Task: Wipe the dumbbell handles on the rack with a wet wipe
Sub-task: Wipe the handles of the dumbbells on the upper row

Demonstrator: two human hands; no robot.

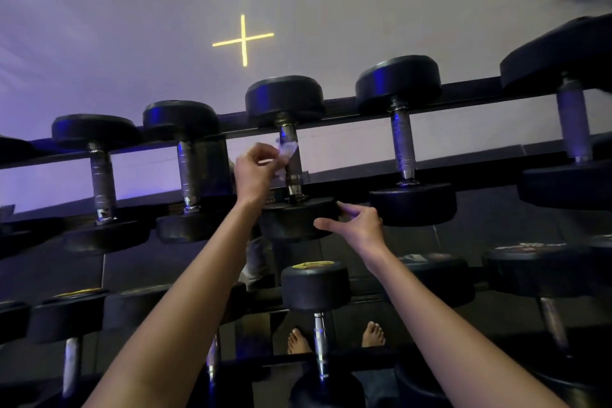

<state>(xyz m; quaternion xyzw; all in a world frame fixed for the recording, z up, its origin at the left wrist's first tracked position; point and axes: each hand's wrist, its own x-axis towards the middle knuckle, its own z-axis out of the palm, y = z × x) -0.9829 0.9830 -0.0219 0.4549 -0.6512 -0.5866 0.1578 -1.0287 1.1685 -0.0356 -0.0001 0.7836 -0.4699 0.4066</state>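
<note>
Head view, looking along two bare forearms toward a dumbbell rack [470, 84] with an upper and a lower row.

1. Pinching a crumpled white wet wipe [287, 151] between the thumb and curled fingers of the left hand [255, 172]. Pressing the wipe against the left side of a metal handle [294, 172], on its upper half.

2. Resting, with that handle, as part of the middle dumbbell [284, 96] of the upper row: lying across the rack's two black rails, far head up against the pale wall [99, 26], near head [294, 219] toward the camera.

3. Reaching with the right hand [356, 222] to the near head, touching its right edge with the fingertips. Keeping the fingers loosely spread and the thumb stretched out to the left, clamping nothing.

4. Flanking the middle dumbbell on the same row: two dumbbells on the left [102, 182] [188, 172] and two on the right [402, 146] [573, 122], all lying parallel and apart from one another.

5. Sitting on the lower row, just below the hands: a dumbbell with a yellow label [314, 285] on its end, among others too dark to make out well.

6. Showing below, between the lower dumbbells: two bare feet [298, 339] on a dark floor.

7. Glowing on the wall above the rack: a yellow cross [243, 40], amid violet light.
</note>
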